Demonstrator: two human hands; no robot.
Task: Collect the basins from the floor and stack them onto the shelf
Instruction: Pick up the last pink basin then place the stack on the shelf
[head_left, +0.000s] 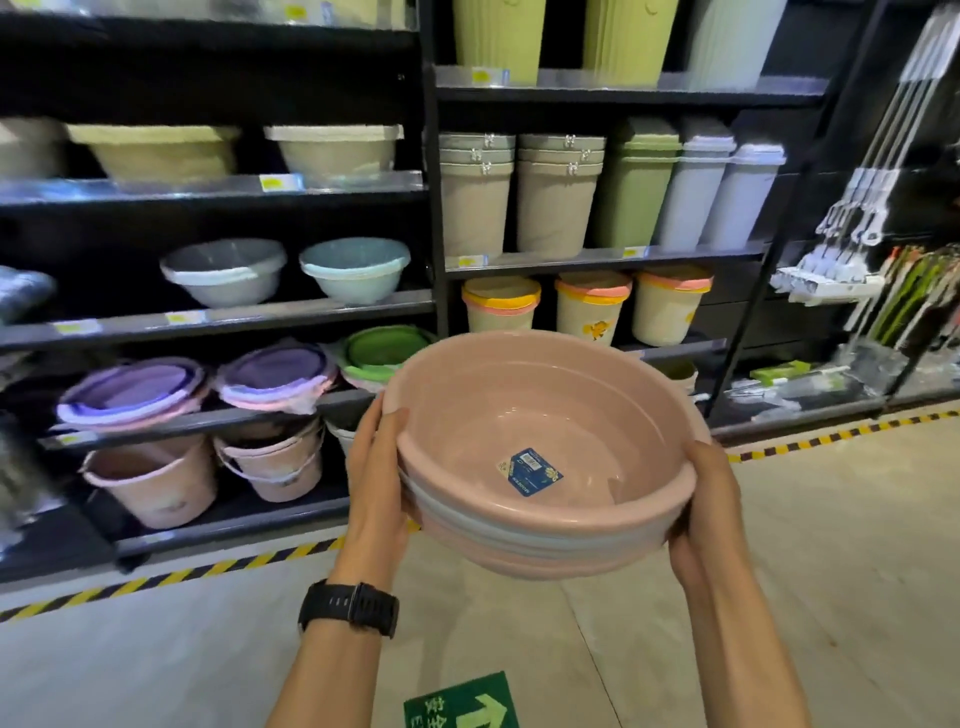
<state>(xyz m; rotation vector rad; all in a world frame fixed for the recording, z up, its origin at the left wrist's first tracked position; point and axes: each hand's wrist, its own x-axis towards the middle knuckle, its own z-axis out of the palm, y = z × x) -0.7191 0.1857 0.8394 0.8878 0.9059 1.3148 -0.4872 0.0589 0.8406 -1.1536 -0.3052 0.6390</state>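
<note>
I hold a nested stack of basins (540, 415) in mid-air in front of the shelf (332, 400). The top basin is pink with a blue label stuck inside; a pale blue rim and another pink one show beneath it. My left hand (379, 483), with a black watch on the wrist, grips the stack's left rim. My right hand (701, 514) grips the right rim and side. The stack tilts slightly toward me, level with the shelf's lower tiers.
Shelves hold purple and pink basins (135, 395), green basins (384, 353), grey and blue basins (353, 270), pink buckets (156, 483) and tall bins (556, 197). Mops (852, 218) hang at right. Yellow-black tape (171, 577) lines the floor; a green arrow sticker (462, 701) lies near me.
</note>
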